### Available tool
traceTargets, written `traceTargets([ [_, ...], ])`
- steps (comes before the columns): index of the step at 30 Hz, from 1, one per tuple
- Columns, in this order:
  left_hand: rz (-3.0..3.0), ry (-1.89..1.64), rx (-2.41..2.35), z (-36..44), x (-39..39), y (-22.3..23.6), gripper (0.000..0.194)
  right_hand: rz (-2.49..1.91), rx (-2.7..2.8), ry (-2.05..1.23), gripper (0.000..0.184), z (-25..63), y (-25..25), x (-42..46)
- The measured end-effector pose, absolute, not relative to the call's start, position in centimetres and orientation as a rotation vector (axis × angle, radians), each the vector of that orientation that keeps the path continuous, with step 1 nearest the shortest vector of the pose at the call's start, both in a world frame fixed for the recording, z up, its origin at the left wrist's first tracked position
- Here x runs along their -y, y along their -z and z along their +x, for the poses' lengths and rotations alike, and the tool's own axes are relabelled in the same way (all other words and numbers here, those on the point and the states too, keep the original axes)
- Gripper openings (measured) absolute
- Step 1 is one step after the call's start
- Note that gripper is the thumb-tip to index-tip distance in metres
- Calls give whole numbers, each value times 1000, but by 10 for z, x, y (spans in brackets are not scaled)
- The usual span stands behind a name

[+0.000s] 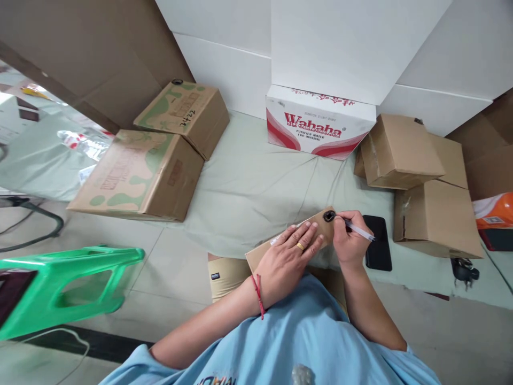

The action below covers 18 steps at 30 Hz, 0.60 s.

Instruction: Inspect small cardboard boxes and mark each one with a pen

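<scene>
A small brown cardboard box (320,223) rests on my lap, with a black round mark (329,216) at its far corner. My left hand (286,256) lies flat on the box top, fingers stretched out, a gold ring on one finger and a red string at the wrist. My right hand (348,240) is closed around a pen (360,230) with a clear barrel, its tip touching the box beside the black mark.
A black phone (379,246) lies on the pale green sheet (248,187) right of my hand. Cardboard boxes (425,187) are stacked at right, two green-printed cartons (148,160) at left, a Wahaha carton (320,125) ahead. A green plastic stool (60,283) lies tipped at left.
</scene>
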<state>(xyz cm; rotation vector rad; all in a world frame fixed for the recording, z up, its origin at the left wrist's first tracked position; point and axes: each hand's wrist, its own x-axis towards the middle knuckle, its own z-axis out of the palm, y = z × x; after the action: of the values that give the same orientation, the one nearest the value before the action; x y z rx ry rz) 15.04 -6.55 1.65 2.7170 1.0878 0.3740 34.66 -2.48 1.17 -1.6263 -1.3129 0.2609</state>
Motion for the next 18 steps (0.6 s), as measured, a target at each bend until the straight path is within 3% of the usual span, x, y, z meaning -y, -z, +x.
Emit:
traceTargets([
  [18,2717,-416,-1096,151,68,-13,59,-1546,1476,-365,15,356,-14,31],
])
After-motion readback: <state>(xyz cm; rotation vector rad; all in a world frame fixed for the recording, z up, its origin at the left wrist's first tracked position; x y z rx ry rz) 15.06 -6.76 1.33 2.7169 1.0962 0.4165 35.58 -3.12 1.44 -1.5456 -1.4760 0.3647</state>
